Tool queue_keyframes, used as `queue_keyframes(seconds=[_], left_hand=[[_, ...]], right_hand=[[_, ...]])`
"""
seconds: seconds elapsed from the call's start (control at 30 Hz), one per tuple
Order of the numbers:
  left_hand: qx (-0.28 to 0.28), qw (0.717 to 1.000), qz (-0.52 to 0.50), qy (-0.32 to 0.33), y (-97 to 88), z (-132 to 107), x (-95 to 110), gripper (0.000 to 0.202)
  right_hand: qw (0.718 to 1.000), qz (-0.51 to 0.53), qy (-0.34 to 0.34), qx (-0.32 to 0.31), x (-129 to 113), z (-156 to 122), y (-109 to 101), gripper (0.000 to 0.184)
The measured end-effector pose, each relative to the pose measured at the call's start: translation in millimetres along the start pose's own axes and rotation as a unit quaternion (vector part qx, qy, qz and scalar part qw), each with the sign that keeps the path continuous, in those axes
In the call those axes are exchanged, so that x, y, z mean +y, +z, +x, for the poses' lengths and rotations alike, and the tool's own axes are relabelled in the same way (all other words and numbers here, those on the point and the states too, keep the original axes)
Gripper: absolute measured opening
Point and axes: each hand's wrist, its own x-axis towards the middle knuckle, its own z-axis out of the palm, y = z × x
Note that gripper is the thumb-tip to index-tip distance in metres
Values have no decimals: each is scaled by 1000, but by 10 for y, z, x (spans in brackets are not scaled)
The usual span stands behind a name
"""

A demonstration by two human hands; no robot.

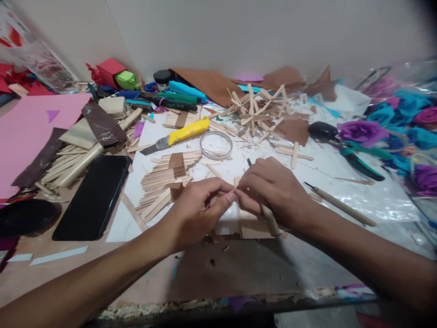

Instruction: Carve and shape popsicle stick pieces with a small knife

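Near the table's front, my left hand [201, 205] is closed, its thumb and forefinger pinching a small sliver of wooden stick [235, 188]. My right hand [278, 189] meets it at that sliver, fingers curled. A craft tool with a wooden handle [270, 221] is tucked in my right hand; the handle sticks out below the palm and a dark tip [249, 162] shows above the knuckles. Beneath the hands lies a flat piece of light wood [252, 228]. A row of craft sticks [170, 173] with brown strips across it is beside my left hand.
A yellow utility knife [187, 131] and a tape roll [216, 146] lie behind the sticks. Loose craft sticks [256, 109] are heaped at the back. At left rests a black phone [94, 198]. Rightward are a second wooden-handled tool [341, 205], green-handled pliers [362, 161] and paper flowers [363, 132].
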Motion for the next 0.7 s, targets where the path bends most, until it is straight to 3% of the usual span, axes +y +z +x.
queue_keyframes(seconds=[0.17, 0.43, 0.7], left_hand=[[-6, 1000, 9, 5, 12, -5, 15, 23], [6, 1000, 16, 18, -35, 30, 8, 24], [-13, 999, -31, 9, -67, 40, 17, 24]], right_hand=[[999, -39, -4, -3, -18, 13, 3, 21], [997, 68, -25, -22, 81, -35, -11, 13], [991, 107, -74, -19, 118, -10, -72, 7]])
